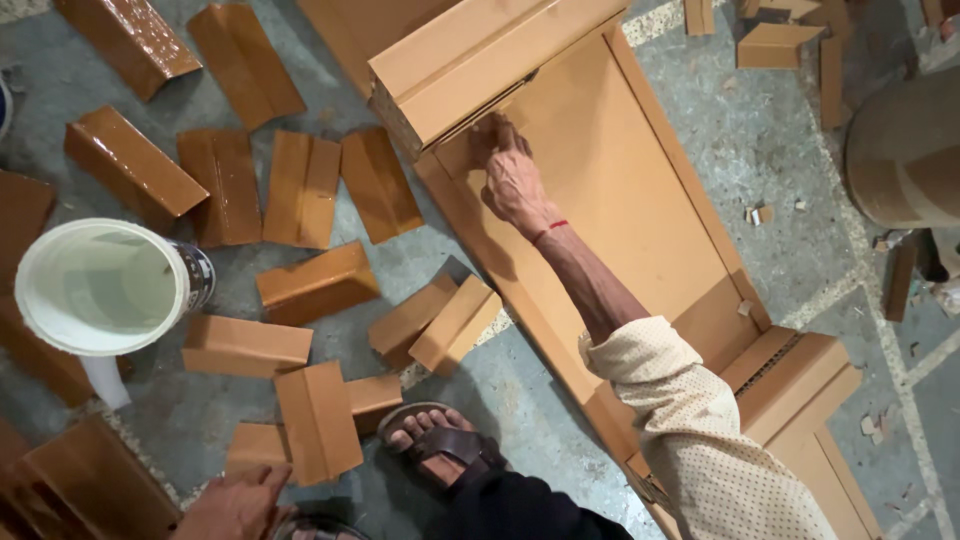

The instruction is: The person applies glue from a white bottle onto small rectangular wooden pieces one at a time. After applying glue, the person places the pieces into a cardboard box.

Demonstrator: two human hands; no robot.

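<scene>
Head view, right hand (512, 178) pressed fingertips under cardboard block (480, 62) on long cardboard tray (640, 200), grasping nothing, left hand (232, 505) lay released near folded cardboard piece (318, 420).

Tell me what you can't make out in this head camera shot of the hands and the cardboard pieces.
- Right hand fingertips: tucked under the folded cardboard block, so any grip is hidden.
- Left hand: cut off by the bottom edge; fingers unclear.
- White bucket: contents too washed out.
- Large cardboard panel: far end hidden by the block.

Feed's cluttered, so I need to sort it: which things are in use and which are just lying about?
In use: right hand, box flap, long board, left hand.
Lying about: folded pieces, white bucket, scraps, roll.
</scene>
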